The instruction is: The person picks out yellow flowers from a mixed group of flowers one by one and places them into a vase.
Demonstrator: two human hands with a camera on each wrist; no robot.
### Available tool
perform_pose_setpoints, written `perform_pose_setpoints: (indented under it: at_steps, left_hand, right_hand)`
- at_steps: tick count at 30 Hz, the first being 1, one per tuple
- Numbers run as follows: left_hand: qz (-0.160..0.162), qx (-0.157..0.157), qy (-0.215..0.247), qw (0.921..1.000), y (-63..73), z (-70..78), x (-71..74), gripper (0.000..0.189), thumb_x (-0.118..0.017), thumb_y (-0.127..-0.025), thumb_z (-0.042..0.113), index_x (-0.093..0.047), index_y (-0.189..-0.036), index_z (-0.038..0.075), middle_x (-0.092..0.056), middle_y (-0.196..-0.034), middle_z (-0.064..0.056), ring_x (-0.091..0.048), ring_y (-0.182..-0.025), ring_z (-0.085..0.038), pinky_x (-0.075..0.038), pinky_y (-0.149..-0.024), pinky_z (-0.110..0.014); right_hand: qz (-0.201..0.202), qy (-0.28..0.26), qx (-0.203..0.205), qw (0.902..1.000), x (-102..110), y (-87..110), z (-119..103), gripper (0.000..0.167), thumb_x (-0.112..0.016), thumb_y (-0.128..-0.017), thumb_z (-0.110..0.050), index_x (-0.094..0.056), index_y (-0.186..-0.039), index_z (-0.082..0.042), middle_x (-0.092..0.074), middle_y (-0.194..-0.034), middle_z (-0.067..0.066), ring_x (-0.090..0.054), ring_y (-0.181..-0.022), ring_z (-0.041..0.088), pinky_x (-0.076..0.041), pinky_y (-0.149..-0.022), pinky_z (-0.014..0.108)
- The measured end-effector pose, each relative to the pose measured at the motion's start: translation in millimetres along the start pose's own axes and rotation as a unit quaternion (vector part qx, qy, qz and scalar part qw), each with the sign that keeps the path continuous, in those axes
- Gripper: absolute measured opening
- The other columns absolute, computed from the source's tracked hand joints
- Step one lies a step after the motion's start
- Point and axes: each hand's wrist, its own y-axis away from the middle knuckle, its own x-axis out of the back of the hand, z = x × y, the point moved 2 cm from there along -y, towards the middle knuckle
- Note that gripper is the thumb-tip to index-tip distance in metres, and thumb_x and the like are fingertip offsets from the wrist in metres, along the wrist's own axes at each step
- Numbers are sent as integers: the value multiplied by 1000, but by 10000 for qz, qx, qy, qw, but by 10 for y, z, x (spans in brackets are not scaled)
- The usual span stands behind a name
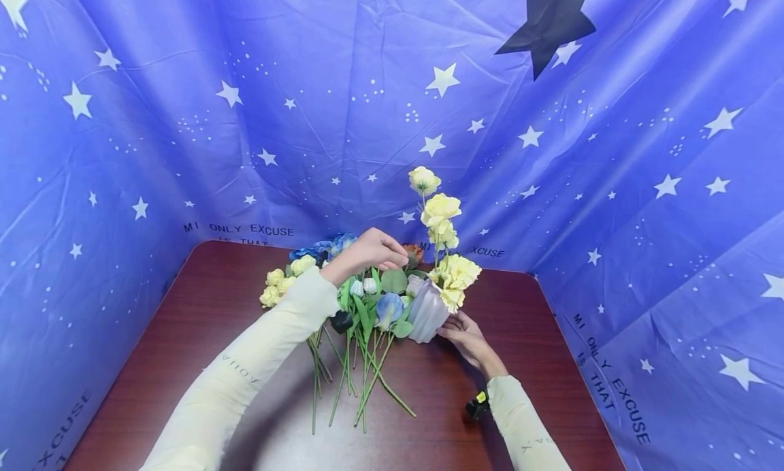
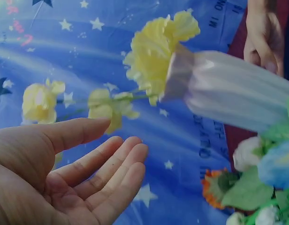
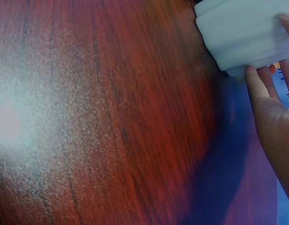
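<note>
Pale lilac and ribbed, to be found just right of centre in the head frame as the vase (image 1: 427, 316), clasped low on its right side between thumb and fingers of the right hand (image 1: 467, 338), presumably against tipping under the tall yellow spray (image 1: 441, 210). Leans a little, base toward lower left, mouth toward upper right; steep in long axis there, nearly level in the left wrist frame, mouth leftward. Cannot tell whether resting on the table (image 1: 514, 307). For the left hand (image 1: 372, 250), near mid-frame, no grasp, with thumb and fingertips apart, perhaps to avoid knocking the spray. Left of the vase, loose flowers (image 1: 388, 310) with stalks toward the bottom edge, probably for easy reach
</note>
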Motion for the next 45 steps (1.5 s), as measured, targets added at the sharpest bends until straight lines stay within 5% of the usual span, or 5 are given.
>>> perform_pose_setpoints:
  at_steps: [8,17,22,38,45]
  left_hand:
    - [113,263,-197,9994,113,-256,248,28,-72,-95,13,-73,-120,0,-74,-119,-18,-75,-90,-18,-62,-93,-37]
    - [303,483,-229,9981,225,-403,470,32,-70,-96,13,-70,-124,-2,-66,-135,-19,-74,-106,-29,-59,-101,-41]
    - [371,613,-249,9971,287,-472,566,30,-68,-97,15,-70,-124,1,-69,-130,-18,-73,-108,-29,-57,-105,-44]
    - [328,893,-483,9943,485,-918,720,39,-55,-104,19,-60,-135,-4,-68,-129,-24,-68,-118,-38,-56,-104,-49]
    - [325,1238,-383,9910,567,-1178,687,34,-58,-101,18,-62,-124,-7,-73,-118,-24,-75,-94,-26,-63,-89,-40]
  right_hand:
    - [-153,133,95,9998,39,2,-5,70,-59,-87,18,-29,-149,4,-63,-120,0,-64,-111,10,-57,-96,23]
    - [-189,360,79,9991,60,-34,-50,72,-61,-86,17,-31,-148,-1,-62,-122,0,-64,-111,10,-57,-95,23]
    - [-274,409,62,9988,59,-51,-71,70,-61,-85,18,-34,-146,-5,-63,-121,0,-64,-110,9,-57,-95,23]
    - [-674,715,41,9952,35,-134,-187,87,-66,-82,16,-21,-156,1,-69,-121,-3,-69,-111,11,-60,-91,27]
    - [-689,1031,5,9923,44,-161,-220,89,-66,-83,14,-18,-157,3,-63,-127,-1,-67,-112,11,-59,-94,28]
